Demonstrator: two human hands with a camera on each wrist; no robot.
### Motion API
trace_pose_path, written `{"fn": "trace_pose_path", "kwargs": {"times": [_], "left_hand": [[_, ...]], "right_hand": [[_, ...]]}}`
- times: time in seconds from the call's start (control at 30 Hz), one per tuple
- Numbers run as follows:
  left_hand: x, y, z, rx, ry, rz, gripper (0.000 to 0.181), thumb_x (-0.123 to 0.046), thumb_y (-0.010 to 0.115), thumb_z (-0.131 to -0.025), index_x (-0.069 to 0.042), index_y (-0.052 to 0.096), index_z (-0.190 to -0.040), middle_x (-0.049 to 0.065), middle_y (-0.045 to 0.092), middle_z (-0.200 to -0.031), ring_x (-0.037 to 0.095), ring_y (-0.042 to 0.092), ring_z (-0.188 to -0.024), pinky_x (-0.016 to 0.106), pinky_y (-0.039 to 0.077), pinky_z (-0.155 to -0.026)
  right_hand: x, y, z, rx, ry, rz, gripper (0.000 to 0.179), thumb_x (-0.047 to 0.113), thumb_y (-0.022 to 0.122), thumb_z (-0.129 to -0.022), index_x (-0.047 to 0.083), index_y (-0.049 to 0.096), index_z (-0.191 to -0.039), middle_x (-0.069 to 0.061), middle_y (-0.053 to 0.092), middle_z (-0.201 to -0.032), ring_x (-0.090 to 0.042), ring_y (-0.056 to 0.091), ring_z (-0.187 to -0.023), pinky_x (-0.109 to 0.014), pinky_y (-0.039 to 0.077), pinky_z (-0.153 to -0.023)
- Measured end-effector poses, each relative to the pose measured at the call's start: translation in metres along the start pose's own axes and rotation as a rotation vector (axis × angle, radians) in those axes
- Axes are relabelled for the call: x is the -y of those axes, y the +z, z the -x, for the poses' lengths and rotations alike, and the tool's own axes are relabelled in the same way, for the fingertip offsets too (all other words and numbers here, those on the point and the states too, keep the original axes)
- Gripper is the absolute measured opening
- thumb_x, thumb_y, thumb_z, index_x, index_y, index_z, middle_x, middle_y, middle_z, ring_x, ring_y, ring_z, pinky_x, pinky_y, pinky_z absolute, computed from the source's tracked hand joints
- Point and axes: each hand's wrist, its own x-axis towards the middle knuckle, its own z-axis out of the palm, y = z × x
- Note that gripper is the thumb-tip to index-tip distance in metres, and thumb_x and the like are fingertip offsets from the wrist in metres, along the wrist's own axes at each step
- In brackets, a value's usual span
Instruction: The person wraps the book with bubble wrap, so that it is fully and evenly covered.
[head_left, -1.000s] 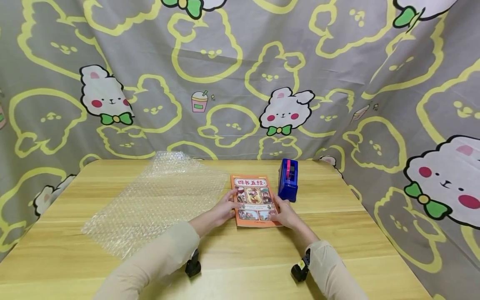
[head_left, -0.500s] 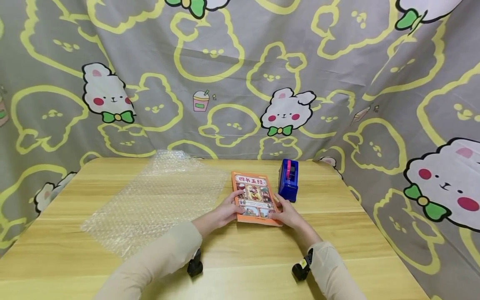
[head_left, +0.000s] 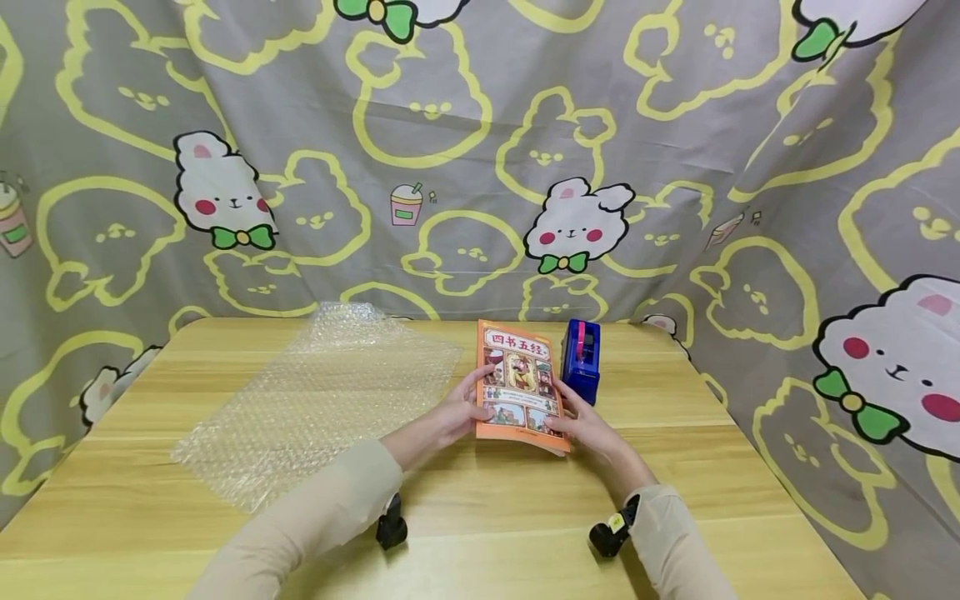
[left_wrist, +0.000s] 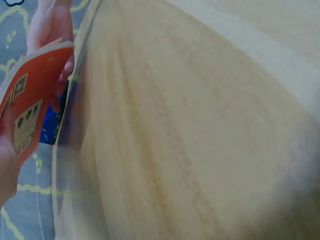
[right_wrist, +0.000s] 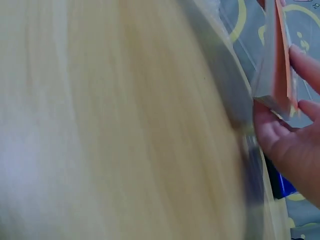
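Note:
An orange book (head_left: 517, 392) with comic-style pictures and Chinese characters on its cover is held up, tilted, above the table. My left hand (head_left: 456, 414) grips its left edge, thumb on the cover. On the opposite edge my right hand (head_left: 588, 423) pinches it near the lower corner. The left wrist view shows the orange back cover (left_wrist: 37, 90) with a QR code. From the right wrist the page block (right_wrist: 272, 60) is seen edge-on, between the thumb and fingers of the right hand (right_wrist: 295, 140).
A blue tape dispenser (head_left: 581, 367) with a pink-red ring stands just right of the book. Left of the book, a sheet of bubble wrap (head_left: 322, 392) lies spread on the wooden table (head_left: 480, 533). A grey curtain (head_left: 450, 100) with rabbit prints hangs behind.
Both hands have lifted the book off the table and tilted its cover up towards the head camera. The bubble wrap and tape dispenser have stayed in place.

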Motion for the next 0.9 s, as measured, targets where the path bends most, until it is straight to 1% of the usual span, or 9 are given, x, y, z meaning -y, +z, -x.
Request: {"fn": "trace_pose_path", "kwargs": {"times": [0.1, 0.2, 0.33, 0.4, 0.5, 0.67, 0.77, 0.83, 0.9], "left_hand": [[-0.005, -0.004, 0.004, 0.012, 0.010, 0.006, 0.082, 0.023, 0.039, -0.078, -0.019, 0.018, -0.146, 0.026, 0.032, -0.135, 0.019, 0.059, -0.091, 0.030, 0.052, -0.081], [-0.009, -0.010, 0.008, 0.023, 0.016, -0.006, 0.083, 0.023, 0.039, -0.078, -0.020, 0.016, -0.146, 0.027, 0.029, -0.136, 0.017, 0.058, -0.086, 0.025, 0.053, -0.075], [-0.013, -0.018, 0.014, 0.060, 0.003, -0.032, 0.085, 0.023, 0.040, -0.079, -0.021, 0.012, -0.147, 0.031, 0.002, -0.144, 0.009, 0.052, -0.072, 0.015, 0.049, -0.064], [-0.015, -0.024, 0.016, 0.078, -0.007, -0.049, 0.086, 0.022, 0.041, -0.079, -0.022, 0.011, -0.147, 0.031, -0.009, -0.145, 0.006, 0.048, -0.068, 0.014, 0.048, -0.062], [-0.017, -0.033, 0.021, 0.084, -0.011, -0.079, 0.088, 0.021, 0.043, -0.079, -0.024, 0.010, -0.147, 0.030, -0.015, -0.145, 0.005, 0.046, -0.066, 0.014, 0.047, -0.062], [-0.021, -0.052, 0.031, 0.093, -0.021, -0.130, 0.088, 0.020, 0.042, -0.080, -0.026, 0.009, -0.147, 0.025, -0.017, -0.146, 0.005, 0.042, -0.063, 0.015, 0.044, -0.060], [-0.023, -0.063, 0.039, 0.118, -0.036, -0.164, 0.089, 0.019, 0.043, -0.079, -0.026, 0.009, -0.147, 0.023, -0.025, -0.145, 0.004, 0.040, -0.061, 0.015, 0.042, -0.060], [-0.024, -0.070, 0.043, 0.146, -0.037, -0.192, 0.090, 0.019, 0.043, -0.077, -0.024, 0.007, -0.147, 0.022, -0.028, -0.145, 0.003, 0.039, -0.060, 0.015, 0.042, -0.062], [-0.025, -0.076, 0.047, 0.165, -0.039, -0.214, 0.091, 0.018, 0.045, -0.076, -0.024, 0.008, -0.147, 0.017, -0.030, -0.145, 0.003, 0.039, -0.059, 0.016, 0.044, -0.064]], "right_hand": [[0.002, 0.003, -0.003, 0.030, 0.000, -0.125, 0.082, -0.004, 0.054, -0.086, 0.013, 0.004, -0.148, -0.029, 0.011, -0.144, -0.026, 0.048, -0.108, -0.032, 0.048, -0.086], [0.005, 0.005, -0.008, 0.026, -0.013, -0.217, 0.079, -0.007, 0.052, -0.085, 0.013, 0.008, -0.148, -0.025, 0.014, -0.143, -0.017, 0.052, -0.102, -0.030, 0.051, -0.082], [0.009, 0.008, -0.013, 0.042, -0.026, -0.295, 0.076, -0.007, 0.052, -0.085, 0.013, 0.013, -0.147, -0.020, 0.013, -0.146, -0.011, 0.052, -0.100, -0.028, 0.051, -0.079], [0.011, 0.010, -0.016, 0.070, -0.032, -0.308, 0.077, -0.007, 0.052, -0.085, 0.014, 0.012, -0.147, -0.017, 0.007, -0.150, -0.009, 0.053, -0.098, -0.025, 0.051, -0.078], [0.014, 0.017, -0.020, 0.122, -0.028, -0.336, 0.082, -0.009, 0.053, -0.083, 0.016, 0.010, -0.148, -0.018, 0.004, -0.151, -0.011, 0.057, -0.093, -0.025, 0.052, -0.076], [0.016, 0.029, -0.028, 0.214, -0.055, -0.269, 0.086, -0.011, 0.053, -0.082, 0.017, 0.006, -0.148, -0.010, -0.007, -0.153, -0.007, 0.055, -0.083, -0.017, 0.050, -0.066], [0.016, 0.034, -0.033, 0.239, -0.068, -0.191, 0.085, -0.010, 0.053, -0.082, 0.018, 0.008, -0.148, -0.006, -0.012, -0.153, -0.004, 0.052, -0.072, -0.015, 0.046, -0.058], [0.016, 0.037, -0.035, 0.246, -0.069, -0.136, 0.085, -0.009, 0.054, -0.081, 0.020, 0.009, -0.148, -0.008, -0.010, -0.153, -0.004, 0.052, -0.067, -0.015, 0.045, -0.056], [0.016, 0.039, -0.036, 0.256, -0.067, -0.098, 0.085, -0.007, 0.056, -0.081, 0.021, 0.010, -0.148, -0.010, -0.009, -0.153, -0.005, 0.053, -0.068, -0.017, 0.047, -0.058]]}}
